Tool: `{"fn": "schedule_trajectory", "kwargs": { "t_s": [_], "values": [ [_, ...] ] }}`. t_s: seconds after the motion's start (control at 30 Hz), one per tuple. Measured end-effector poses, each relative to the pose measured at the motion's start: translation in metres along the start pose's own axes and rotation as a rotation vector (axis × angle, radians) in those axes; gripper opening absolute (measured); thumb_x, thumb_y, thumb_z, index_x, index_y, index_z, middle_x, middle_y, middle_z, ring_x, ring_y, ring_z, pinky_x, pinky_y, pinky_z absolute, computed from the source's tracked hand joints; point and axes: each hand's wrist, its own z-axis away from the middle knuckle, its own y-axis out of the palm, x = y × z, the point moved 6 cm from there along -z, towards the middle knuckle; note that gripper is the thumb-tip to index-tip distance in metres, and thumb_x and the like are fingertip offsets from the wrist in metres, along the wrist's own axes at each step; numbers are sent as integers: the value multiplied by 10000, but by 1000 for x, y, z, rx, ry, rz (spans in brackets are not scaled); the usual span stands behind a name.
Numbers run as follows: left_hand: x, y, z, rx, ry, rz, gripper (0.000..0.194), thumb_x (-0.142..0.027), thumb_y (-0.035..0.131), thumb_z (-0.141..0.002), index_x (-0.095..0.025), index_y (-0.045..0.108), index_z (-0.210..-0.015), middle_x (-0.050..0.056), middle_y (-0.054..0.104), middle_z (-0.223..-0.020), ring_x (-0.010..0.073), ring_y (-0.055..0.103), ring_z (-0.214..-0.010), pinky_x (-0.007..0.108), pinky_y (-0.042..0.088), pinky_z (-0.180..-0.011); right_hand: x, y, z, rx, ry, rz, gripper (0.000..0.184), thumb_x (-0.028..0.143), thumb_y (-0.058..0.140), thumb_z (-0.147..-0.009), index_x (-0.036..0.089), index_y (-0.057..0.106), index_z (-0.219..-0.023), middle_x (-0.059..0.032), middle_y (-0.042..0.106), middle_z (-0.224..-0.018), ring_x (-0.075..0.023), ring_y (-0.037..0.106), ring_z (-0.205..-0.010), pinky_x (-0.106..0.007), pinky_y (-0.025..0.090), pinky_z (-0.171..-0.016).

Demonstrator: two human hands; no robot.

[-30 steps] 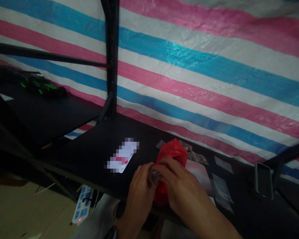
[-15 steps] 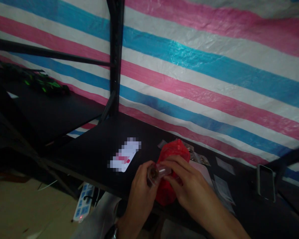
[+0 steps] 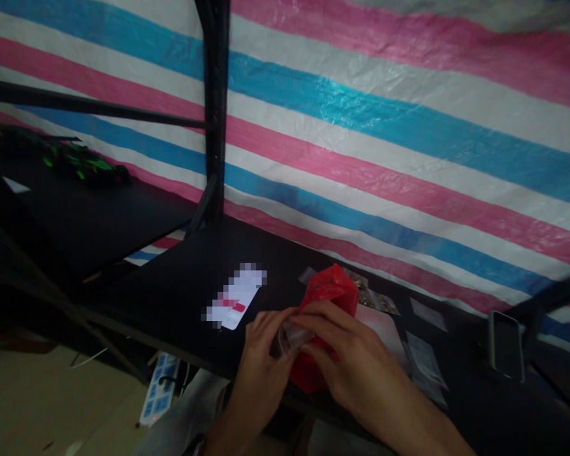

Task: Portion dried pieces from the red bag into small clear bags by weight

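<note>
A small clear plastic bag is held between my two hands, close to the front edge of the black shelf. My left hand wraps round it from the left, fingers curled. From the right, my right hand pinches its upper part between thumb and fingers. The bag's contents are hard to make out in the dim light. Just behind and beneath my hands is a crumpled red plastic bag, partly hidden by my right hand. A pale flat sheet lies to its right, partly covered by that hand.
Small clear bags with brownish bits lie behind the red bag. Clear bags and a phone are to the right. A white rectangle with red patches lies left. A power strip hangs below; a green-black toy car stands far left.
My right hand has moved slightly left, closer to my left hand, with its fingers over the clear bag's top. The brown contents seen earlier are now mostly hidden.
</note>
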Motion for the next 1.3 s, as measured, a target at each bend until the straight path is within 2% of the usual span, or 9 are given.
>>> {"fn": "schedule_trajectory", "kwargs": {
  "t_s": [0.13, 0.23, 0.33, 0.47, 0.57, 0.7, 0.93, 1.1, 1.3],
  "values": [
    [8, 2, 7, 79, -114, 30, 334, -327, 675, -863, -286, 696, -1194, 62, 686, -1140, 294, 621, -1113, 469, 512, -969, 2, 4, 0, 0, 41, -12, 446, 13, 593, -950, 259, 733, -1294, -47, 724, -1313, -209, 721, -1156, -361, 605, -1014],
    [8, 4, 8, 141, -117, 49, 343, -339, 648, -887, -280, 654, -1225, 61, 669, -1161, 274, 621, -1111, 450, 509, -975, -1, -7, 1, -63, 29, -56, 417, 32, 639, -933, 270, 738, -1261, -29, 744, -1260, -187, 733, -1121, -307, 598, -989],
    [7, -4, 6, 34, -134, 1, 293, -464, 632, -909, -257, 641, -1116, 44, 646, -1019, 252, 626, -950, 421, 517, -875, -18, -27, 6, -203, 96, -13, 359, 67, 692, -914, 276, 745, -1202, -27, 759, -1237, -205, 726, -1144, -319, 573, -1008],
    [5, -11, 5, -135, -193, -118, 358, -517, 680, -862, -252, 576, -1079, 20, 614, -941, 244, 614, -834, 413, 503, -791, -50, -12, 8, 17, 279, 125, 331, 43, 647, -910, 267, 773, -1120, -37, 790, -1178, -239, 741, -1120, -349, 557, -984],
    [7, 1, 6, -71, -232, -158, 363, -374, 686, -844, -250, 546, -1155, 32, 652, -1001, 263, 660, -886, 427, 510, -820, -66, 12, 3, 170, 384, 290, 417, 12, 543, -926, 205, 749, -1234, -113, 763, -1272, -280, 721, -1188, -368, 539, -999],
    [13, 17, 6, -35, -251, -29, 363, -183, 604, -782, -235, 545, -1136, 40, 681, -1001, 258, 692, -921, 414, 532, -843, -83, 31, -7, 226, 468, 441, 580, -65, 462, -866, 132, 664, -1373, -186, 734, -1315, -310, 695, -1244, -381, 515, -1011],
    [16, 20, -3, -122, -334, 352, 372, -175, 593, -643, -224, 562, -1010, 24, 697, -935, 224, 703, -889, 365, 558, -814, -97, 36, -4, 194, 419, 240, 524, -49, 523, -863, 177, 676, -1311, -131, 759, -1267, -242, 713, -1203, -311, 502, -991],
    [13, 8, -4, -225, -336, 384, 401, -278, 671, -674, -227, 565, -1057, 14, 672, -962, 204, 680, -881, 350, 556, -798, -91, 37, -4, 208, 404, 344, 543, -49, 520, -852, 172, 663, -1328, -153, 746, -1290, -266, 734, -1152, -330, 532, -925],
    [16, 20, -5, -189, -374, 440, 386, -275, 693, -652, -229, 566, -1013, -7, 648, -917, 173, 662, -826, 284, 535, -696, -85, 42, -12, 216, 311, 379, 570, -72, 468, -827, 122, 682, -1318, -165, 726, -1333, -281, 684, -1230, -368, 517, -1025]
  ]
}}
